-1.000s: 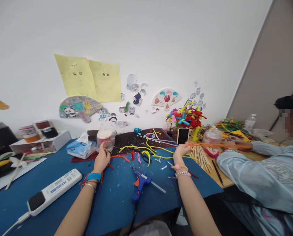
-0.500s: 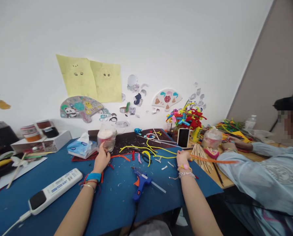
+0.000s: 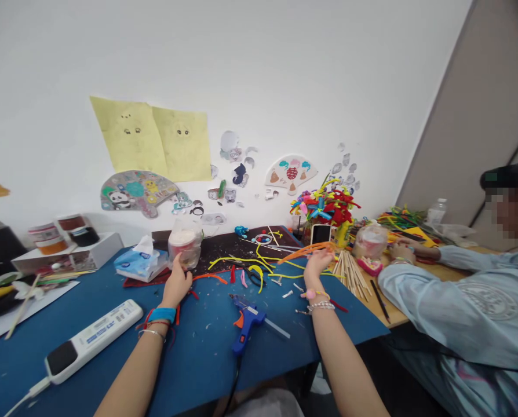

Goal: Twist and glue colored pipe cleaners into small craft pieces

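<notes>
My right hand point(image 3: 318, 265) is raised over the right part of the blue table, closed on orange pipe cleaners point(image 3: 300, 251) that stick out to its left. My left hand point(image 3: 177, 285) rests on the table at the left, its index finger stretched toward a bagged cup point(image 3: 185, 248); whether it touches the bag I cannot tell. Another orange pipe cleaner point(image 3: 210, 276) lies right beside this hand. Between my hands are yellow pipe cleaners point(image 3: 241, 262), pliers point(image 3: 255, 277), small red and pink pieces, and a blue glue gun point(image 3: 247, 322) with its stick pointing right.
A white power strip point(image 3: 94, 340) and a tissue pack point(image 3: 141, 265) are at the left. Wooden sticks point(image 3: 352, 275), a phone point(image 3: 321, 234) and a bunch of colourful pipe-cleaner flowers point(image 3: 328, 207) stand or lie at the right. A co-worker's sleeve point(image 3: 454, 289) reaches in there.
My right hand has turned and risen slightly; the orange pipe cleaners, which pointed right, now point left across the table. My left hand stays beside the bagged cup. The view has shifted a little.
</notes>
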`<move>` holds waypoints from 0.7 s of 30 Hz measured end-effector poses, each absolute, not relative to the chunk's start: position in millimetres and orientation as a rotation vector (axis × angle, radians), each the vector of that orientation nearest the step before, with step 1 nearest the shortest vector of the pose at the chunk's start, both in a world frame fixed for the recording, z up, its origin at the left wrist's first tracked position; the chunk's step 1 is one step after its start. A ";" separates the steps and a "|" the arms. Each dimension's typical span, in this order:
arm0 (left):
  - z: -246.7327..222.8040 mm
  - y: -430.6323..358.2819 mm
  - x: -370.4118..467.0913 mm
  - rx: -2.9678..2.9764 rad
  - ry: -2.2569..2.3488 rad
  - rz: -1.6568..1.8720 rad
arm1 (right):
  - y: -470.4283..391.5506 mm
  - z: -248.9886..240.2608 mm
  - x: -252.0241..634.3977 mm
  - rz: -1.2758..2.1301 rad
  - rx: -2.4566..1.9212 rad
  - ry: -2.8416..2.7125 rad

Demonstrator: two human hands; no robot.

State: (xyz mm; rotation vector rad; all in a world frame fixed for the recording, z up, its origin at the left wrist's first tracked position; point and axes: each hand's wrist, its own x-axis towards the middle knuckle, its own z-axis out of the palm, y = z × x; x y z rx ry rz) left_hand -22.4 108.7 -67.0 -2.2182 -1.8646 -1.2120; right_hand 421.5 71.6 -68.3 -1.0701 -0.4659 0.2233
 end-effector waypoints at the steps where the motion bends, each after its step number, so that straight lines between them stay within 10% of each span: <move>1: -67.1 108.8 -22.2 -2.223 -1.863 -1.210 | 72.2 -70.0 426.7 0.243 -1.083 -0.428; 21: -67.8 107.7 -23.2 -2.251 -1.856 -1.221 | 68.7 -63.0 411.2 0.221 -1.149 -0.547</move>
